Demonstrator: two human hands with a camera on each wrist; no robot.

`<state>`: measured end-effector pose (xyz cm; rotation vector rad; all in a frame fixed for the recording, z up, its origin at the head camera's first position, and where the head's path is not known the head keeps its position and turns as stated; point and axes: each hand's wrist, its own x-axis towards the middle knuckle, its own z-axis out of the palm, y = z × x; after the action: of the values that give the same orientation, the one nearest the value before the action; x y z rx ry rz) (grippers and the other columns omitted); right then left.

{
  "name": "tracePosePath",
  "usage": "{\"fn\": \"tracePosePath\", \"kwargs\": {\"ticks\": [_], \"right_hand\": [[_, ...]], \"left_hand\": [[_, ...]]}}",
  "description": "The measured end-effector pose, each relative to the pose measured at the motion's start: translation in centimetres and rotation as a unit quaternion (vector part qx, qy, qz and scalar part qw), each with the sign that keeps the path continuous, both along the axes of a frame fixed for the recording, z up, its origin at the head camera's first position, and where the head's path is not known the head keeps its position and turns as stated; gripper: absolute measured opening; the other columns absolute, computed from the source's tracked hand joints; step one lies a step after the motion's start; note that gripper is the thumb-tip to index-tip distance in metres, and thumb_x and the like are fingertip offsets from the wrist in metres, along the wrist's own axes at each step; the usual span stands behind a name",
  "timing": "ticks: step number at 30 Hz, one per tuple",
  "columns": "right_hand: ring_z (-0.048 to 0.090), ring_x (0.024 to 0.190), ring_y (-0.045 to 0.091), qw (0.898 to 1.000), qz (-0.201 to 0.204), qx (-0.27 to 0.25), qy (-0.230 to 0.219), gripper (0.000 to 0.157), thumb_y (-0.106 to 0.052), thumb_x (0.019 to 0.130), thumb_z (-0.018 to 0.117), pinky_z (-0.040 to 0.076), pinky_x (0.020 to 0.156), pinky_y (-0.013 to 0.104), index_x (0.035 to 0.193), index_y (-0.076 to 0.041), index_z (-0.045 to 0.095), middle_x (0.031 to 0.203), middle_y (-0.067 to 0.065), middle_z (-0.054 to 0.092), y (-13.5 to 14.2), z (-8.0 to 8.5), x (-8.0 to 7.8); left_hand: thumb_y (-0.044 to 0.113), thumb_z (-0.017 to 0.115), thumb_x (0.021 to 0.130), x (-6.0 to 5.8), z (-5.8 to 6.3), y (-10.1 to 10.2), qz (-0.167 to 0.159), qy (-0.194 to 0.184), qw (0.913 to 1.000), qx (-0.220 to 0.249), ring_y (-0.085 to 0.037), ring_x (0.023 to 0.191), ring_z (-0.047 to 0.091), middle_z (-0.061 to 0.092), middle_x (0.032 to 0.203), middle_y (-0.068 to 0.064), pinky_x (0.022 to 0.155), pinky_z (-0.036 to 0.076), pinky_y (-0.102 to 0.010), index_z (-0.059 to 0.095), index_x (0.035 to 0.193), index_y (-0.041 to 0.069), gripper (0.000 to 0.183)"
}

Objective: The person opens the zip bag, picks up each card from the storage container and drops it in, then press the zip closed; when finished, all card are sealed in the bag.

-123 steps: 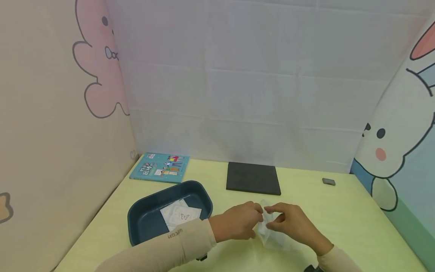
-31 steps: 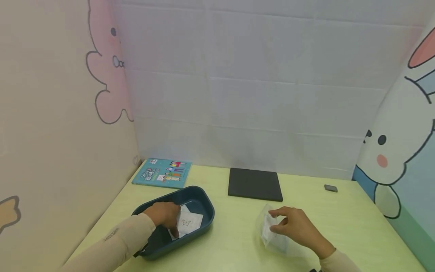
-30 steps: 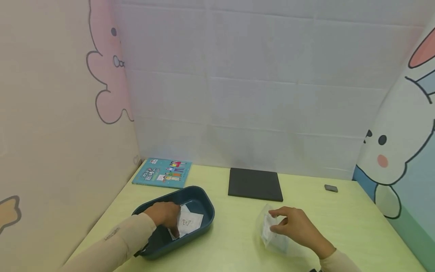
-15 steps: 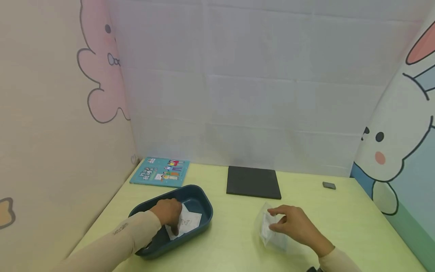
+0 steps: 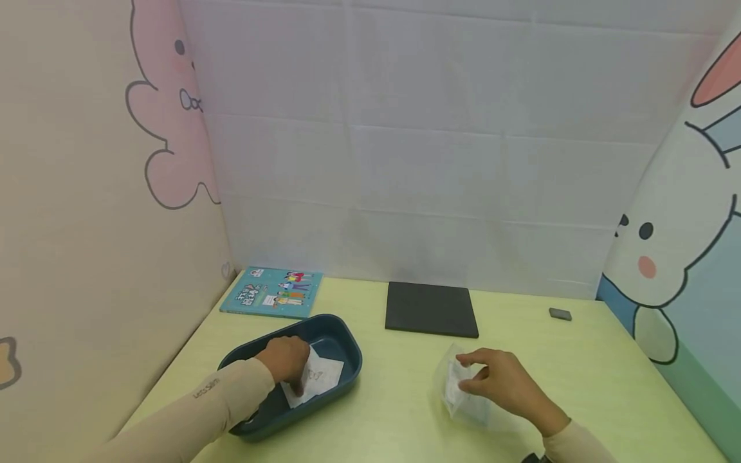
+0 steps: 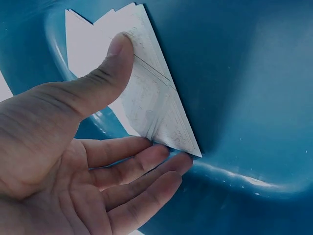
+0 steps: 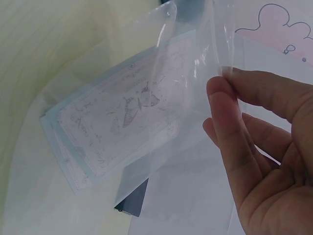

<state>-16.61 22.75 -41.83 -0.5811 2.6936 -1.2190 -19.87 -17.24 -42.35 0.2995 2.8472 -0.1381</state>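
Note:
In the head view my left hand point(image 5: 287, 361) reaches into a dark blue tray point(image 5: 353, 376) on the left. Its thumb lies on flat white squares point(image 6: 146, 93) with a printed butterfly, and its curled fingertips touch their lower edge in the left wrist view. Part of the squares is hidden by the hand. My right hand point(image 5: 502, 384) pinches the rim of a clear plastic bag point(image 7: 168, 29) between thumb and forefinger, holding it up at the table's middle right. Inside the bag lie several similar squares point(image 7: 122, 112), one showing a butterfly.
A blue book point(image 5: 272, 292) lies at the back left of the yellow table point(image 5: 399, 399). Behind the bag is a flat black board point(image 5: 431, 309). A small grey block point(image 5: 559, 314) sits at the back right. Printed walls stand on both sides.
Earlier, both hands were at the bag. My left hand has since moved left into the tray and onto the white squares. My right hand keeps hold of the bag in nearly the same place.

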Motion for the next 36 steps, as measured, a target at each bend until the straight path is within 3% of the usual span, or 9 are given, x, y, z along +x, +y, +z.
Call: {"fn": "tracePosePath", "kwargs": {"ticks": [5, 8, 11, 25, 31, 36], "right_hand": [[0.068, 0.075, 0.011, 1.000, 0.001, 0.000, 0.000, 0.047, -0.018, 0.084, 0.082, 0.054, 0.061, 0.029, 0.123, 0.002, 0.068, 0.118, 0.018, 0.067, 0.00, 0.07, 0.01], [0.068, 0.074, 0.010, 1.000, 0.001, -0.001, 0.001, 0.047, -0.018, 0.084, 0.082, 0.054, 0.061, 0.029, 0.123, 0.002, 0.068, 0.117, 0.018, 0.067, -0.03, 0.14, 0.00], [0.068, 0.074, 0.010, 1.000, 0.001, -0.002, 0.003, 0.046, -0.017, 0.084, 0.082, 0.054, 0.061, 0.029, 0.123, 0.003, 0.068, 0.117, 0.018, 0.067, -0.07, 0.17, -0.02], [0.067, 0.074, 0.011, 1.000, -0.001, -0.003, 0.001, 0.046, -0.016, 0.083, 0.083, 0.053, 0.060, 0.029, 0.122, 0.003, 0.069, 0.116, 0.017, 0.068, -0.10, 0.23, 0.14], [0.067, 0.074, 0.011, 1.000, 0.004, -0.002, 0.001, 0.046, -0.017, 0.083, 0.082, 0.053, 0.061, 0.029, 0.123, 0.002, 0.069, 0.116, 0.017, 0.068, -0.04, 0.06, 0.07], [0.067, 0.073, 0.010, 1.000, 0.009, 0.001, 0.008, 0.047, -0.019, 0.083, 0.082, 0.053, 0.060, 0.029, 0.123, 0.002, 0.069, 0.116, 0.017, 0.068, 0.10, 0.04, 0.00]], "left_hand": [[0.031, 0.099, 0.060, 0.05, -0.37, 0.02, -0.043, 0.017, 0.9988, -0.019, -0.026, 0.084, 0.062, 0.061, 0.096, -0.011, 0.079, 0.055, -0.048, 0.070, 0.104, 0.001, 0.061], [0.028, 0.098, 0.061, 0.17, -0.43, 0.12, -0.075, 0.020, 0.9967, -0.024, -0.023, 0.083, 0.062, 0.061, 0.094, -0.009, 0.079, 0.056, -0.046, 0.069, 0.105, 0.004, 0.057], [0.028, 0.098, 0.063, 0.18, -0.46, 0.13, -0.084, 0.023, 0.9957, -0.031, -0.021, 0.079, 0.061, 0.060, 0.090, -0.007, 0.080, 0.056, -0.044, 0.070, 0.103, 0.004, 0.054], [0.029, 0.098, 0.061, 0.10, -0.52, 0.32, -0.061, 0.035, 0.9973, -0.022, -0.018, 0.071, 0.056, 0.060, 0.080, -0.005, 0.074, 0.057, -0.041, 0.071, 0.090, 0.006, 0.046], [0.028, 0.099, 0.059, 0.33, -0.45, 0.09, -0.066, 0.047, 0.9968, -0.001, -0.025, 0.080, 0.061, 0.059, 0.091, -0.012, 0.079, 0.057, -0.045, 0.066, 0.103, 0.000, 0.063], [0.026, 0.096, 0.063, 0.44, -0.17, -0.16, -0.055, 0.030, 0.9977, 0.024, -0.024, 0.074, 0.058, 0.055, 0.109, -0.018, 0.074, 0.057, -0.043, 0.064, 0.108, -0.004, 0.063]]}}
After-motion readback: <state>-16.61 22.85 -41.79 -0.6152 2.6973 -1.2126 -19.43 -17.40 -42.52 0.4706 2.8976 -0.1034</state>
